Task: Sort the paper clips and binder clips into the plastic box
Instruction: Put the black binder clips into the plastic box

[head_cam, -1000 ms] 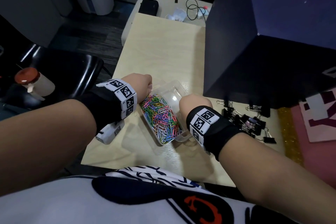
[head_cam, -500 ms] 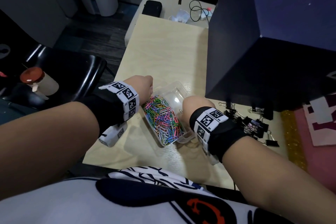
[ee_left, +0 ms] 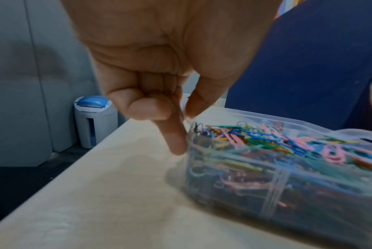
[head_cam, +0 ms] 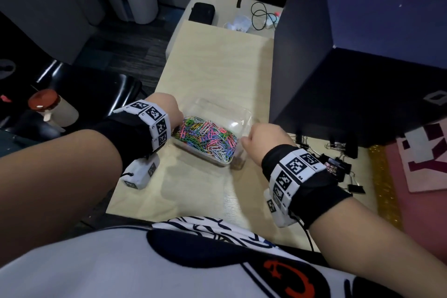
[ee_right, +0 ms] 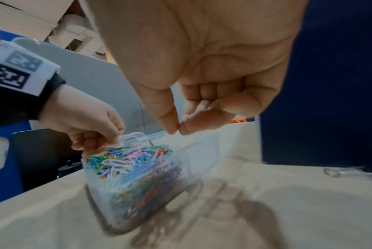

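A clear plastic box (head_cam: 219, 105) lies on the wooden table, one compartment heaped with coloured paper clips (head_cam: 208, 138). My left hand (head_cam: 167, 106) pinches the box's left wall between thumb and forefinger; the left wrist view shows this grip (ee_left: 185, 133) on the box (ee_left: 287, 185) beside the paper clips (ee_left: 266, 139). My right hand (head_cam: 263, 138) hovers curled at the box's right corner. In the right wrist view its thumb and forefinger (ee_right: 178, 130) press together just above the box (ee_right: 138, 193), with nothing visible between them. Black binder clips (head_cam: 336, 167) lie loose to the right.
A tall dark blue box (head_cam: 362, 68) stands on the table right of the plastic box, with the binder clips at its foot. The table (head_cam: 217, 55) ends close on the left, above a black chair (head_cam: 96, 89) and a red-capped bottle (head_cam: 48, 109). A pink cloth (head_cam: 423, 164) lies far right.
My right hand has drawn back to the right, off the box's right side. The left hand stays on the box's left wall, and the box has turned slightly.
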